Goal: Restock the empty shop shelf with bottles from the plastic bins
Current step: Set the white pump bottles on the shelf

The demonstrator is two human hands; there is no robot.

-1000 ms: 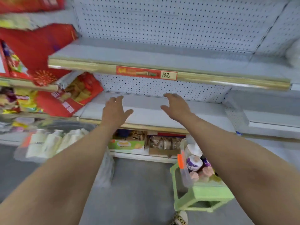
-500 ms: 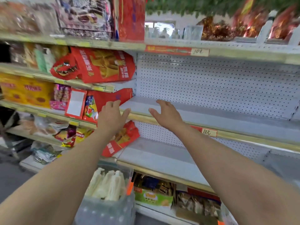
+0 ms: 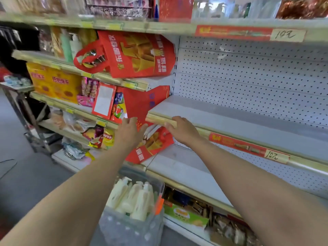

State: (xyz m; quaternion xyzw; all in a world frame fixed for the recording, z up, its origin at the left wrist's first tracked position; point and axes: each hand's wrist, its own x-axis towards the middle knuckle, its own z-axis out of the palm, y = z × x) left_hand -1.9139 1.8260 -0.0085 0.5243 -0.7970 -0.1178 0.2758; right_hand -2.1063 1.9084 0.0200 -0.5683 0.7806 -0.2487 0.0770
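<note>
The empty grey shelf (image 3: 230,119) with a gold front rail runs across the middle right, backed by white pegboard. My right hand (image 3: 182,129) rests its fingers on the left end of that rail. My left hand (image 3: 129,132) hovers spread and holding nothing just left of it, in front of a red snack bag (image 3: 152,144). Below my arms stands a clear plastic bin (image 3: 127,228) holding several cream pump bottles (image 3: 131,196). A second bare shelf (image 3: 181,167) lies lower down.
Red gift bags (image 3: 138,52), yellow boxes (image 3: 53,82) and snack packets fill the shelves on the left. A metal rack (image 3: 26,121) stands at the far left on the grey floor. Boxed goods (image 3: 184,212) sit under the lowest shelf.
The view has swung up and left. Both hands have risen from the lower shelf to the front rail of the middle shelf. The green basket has left the view.
</note>
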